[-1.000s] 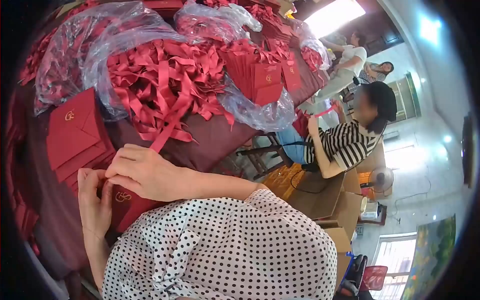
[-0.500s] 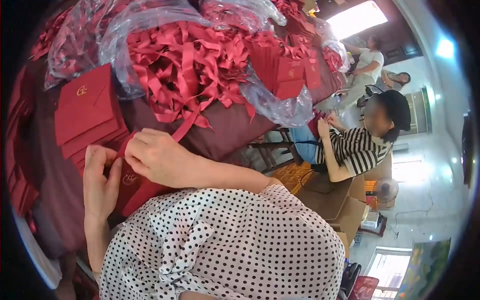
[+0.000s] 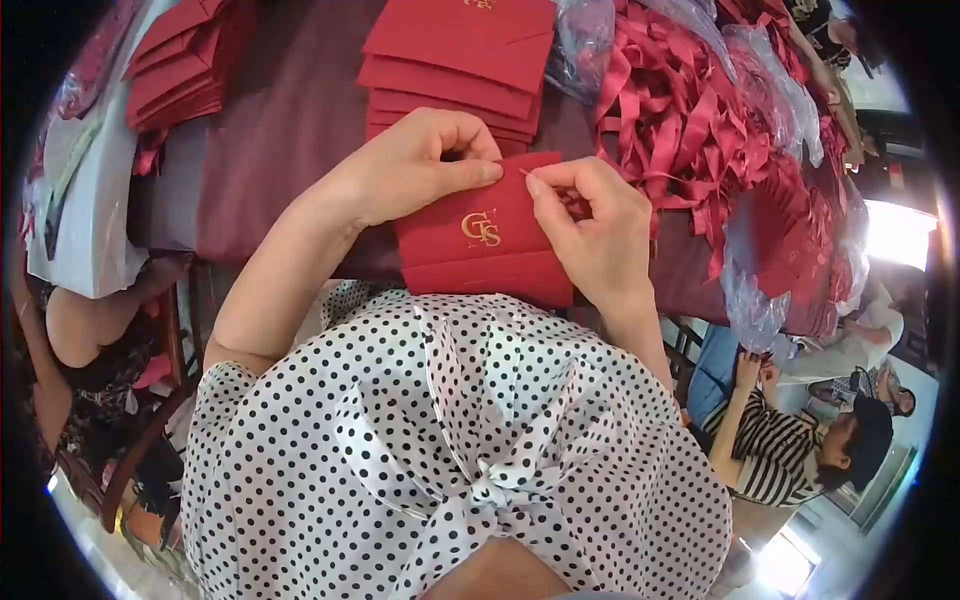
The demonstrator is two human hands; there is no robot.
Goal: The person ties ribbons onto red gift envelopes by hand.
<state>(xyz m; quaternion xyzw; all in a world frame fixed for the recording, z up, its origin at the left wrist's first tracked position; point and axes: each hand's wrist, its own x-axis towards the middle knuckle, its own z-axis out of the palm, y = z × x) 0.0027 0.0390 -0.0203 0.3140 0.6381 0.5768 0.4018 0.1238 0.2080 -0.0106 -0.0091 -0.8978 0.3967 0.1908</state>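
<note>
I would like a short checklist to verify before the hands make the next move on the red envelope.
1. Left hand grips the red envelope at its top edge: ok.
2. Right hand pinches at the same edge: ok.
3. Gold monogram faces up, unwrinkled: ok.
4. Ribbon held in the right fingertips: cannot tell, too small.
5. Ribbon pile lies close to the right hand: ok.
6. Envelope stack sits just behind, within likely reach: ok.

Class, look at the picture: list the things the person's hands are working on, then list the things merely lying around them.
In hand: left hand and right hand pinching the top edge of the red envelope with gold monogram.

Lying about: stack of red envelopes, heap of red ribbons, clear plastic bag, second envelope stack.
</note>
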